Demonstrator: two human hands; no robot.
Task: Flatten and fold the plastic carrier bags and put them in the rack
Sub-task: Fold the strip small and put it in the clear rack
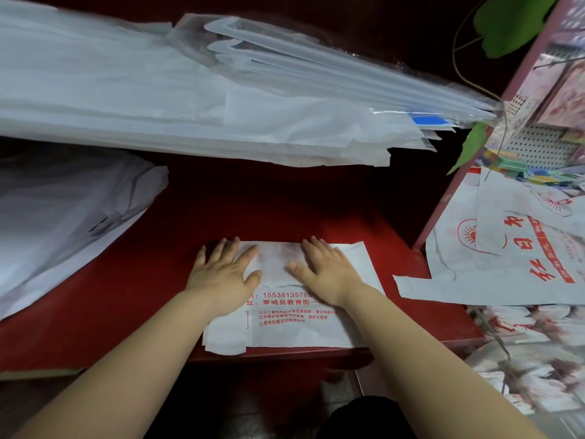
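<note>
Fold being pressed into a carrier bag (294, 331) at the near edge of the red tabletop (142, 280).
The left hand (221, 274) and right hand (326, 274) are laid flat, fingers spread, side by side on the folded-over half farther from that edge; nothing is pinched. Flattening is judged to be the step in hand; a second fold would be called for next. The bag's long axis is set along the tabletop's near edge, its red print reading upright toward the person.
</note>
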